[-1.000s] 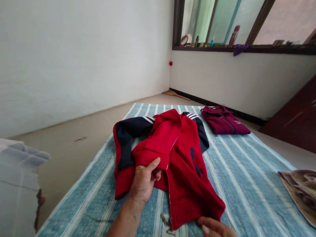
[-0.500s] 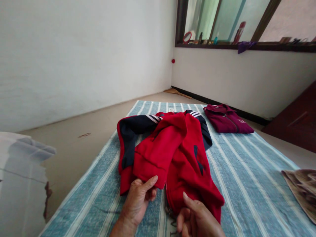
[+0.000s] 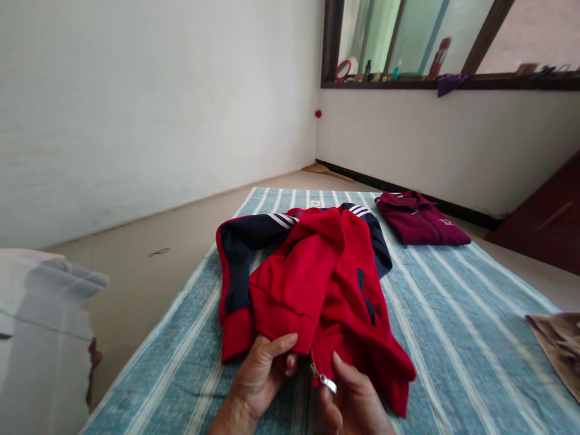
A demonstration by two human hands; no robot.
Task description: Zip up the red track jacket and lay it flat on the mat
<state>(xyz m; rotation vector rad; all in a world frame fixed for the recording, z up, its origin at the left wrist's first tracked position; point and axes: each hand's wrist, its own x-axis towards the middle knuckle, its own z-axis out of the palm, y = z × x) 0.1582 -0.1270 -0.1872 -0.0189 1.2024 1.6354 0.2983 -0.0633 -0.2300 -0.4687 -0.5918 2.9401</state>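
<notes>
A red jacket (image 3: 303, 272) lies on a striped sheet (image 3: 453, 302), nearer its left edge, hem pinched in the left hand (image 3: 263, 371), right hand (image 3: 356, 393) by the zipper pull (image 3: 328, 383), its grip unclear; both fronts are best kept level, untwisted.

Zip jacket (image 3: 303, 272) on sheet (image 3: 453, 314), central. Left hand (image 3: 265, 371) at near hem, left of zip pull (image 3: 328, 383); right hand (image 3: 356, 396) right of hem's zip end. Folded top (image 3: 421, 222) on sheet, behind and right of zip jacket. Textile (image 3: 557, 344) at right, nearer than folded top. Floor (image 3: 131, 290) left of sheet. Broom (image 3: 328, 172) on floor behind sheet, near wall corner. Window sill (image 3: 389, 86) beyond, right: mirror (image 3: 343, 70) left, spray can (image 3: 438, 58) right.
</notes>
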